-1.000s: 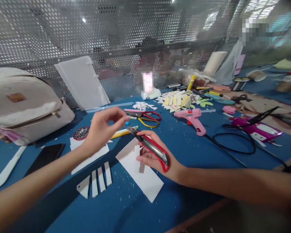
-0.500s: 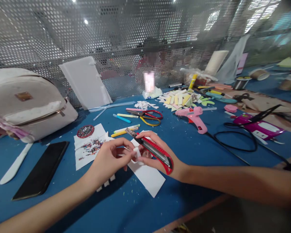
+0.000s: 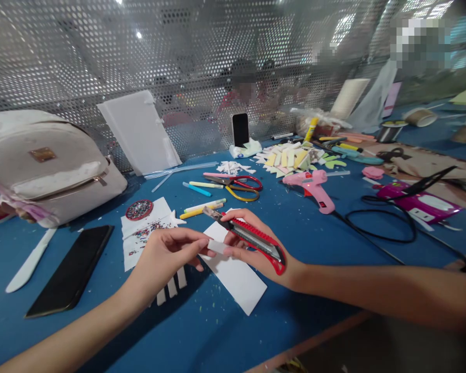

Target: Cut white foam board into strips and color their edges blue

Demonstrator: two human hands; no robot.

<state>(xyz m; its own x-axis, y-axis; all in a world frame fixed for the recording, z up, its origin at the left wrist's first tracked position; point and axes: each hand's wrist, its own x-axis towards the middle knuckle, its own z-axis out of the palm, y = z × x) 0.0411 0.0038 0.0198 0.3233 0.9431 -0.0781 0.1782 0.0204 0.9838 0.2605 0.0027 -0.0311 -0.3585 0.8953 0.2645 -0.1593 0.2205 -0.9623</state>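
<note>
Between both hands is a small white strip (image 3: 218, 247), its material unclear. My left hand (image 3: 171, 251) pinches its left end between thumb and fingers. The other end is held by the fingertips of my right hand (image 3: 256, 248), which also carries a red utility knife (image 3: 252, 237) across its back, blade tip pointing up and left. Below the hands lies a white sheet of paper (image 3: 241, 290). Several white strips (image 3: 172, 286) rest on the table by my left wrist. Colourful bits are scattered on a paper (image 3: 134, 248) beside a round red-rimmed dish (image 3: 139, 210).
Red and yellow-handled scissors (image 3: 244, 186) and several sticks (image 3: 204, 208) lie ahead. A pink glue gun (image 3: 312, 187) with its cord is to the right, near a magenta power strip (image 3: 419, 202). On the left are a black phone (image 3: 72, 269), a white plastic knife (image 3: 31, 261) and a backpack (image 3: 50, 166).
The white strip now stretches flat between my hands, which are slightly farther apart. More of the white strips by my left wrist shows. The standing phone's screen has gone from bright to dark.
</note>
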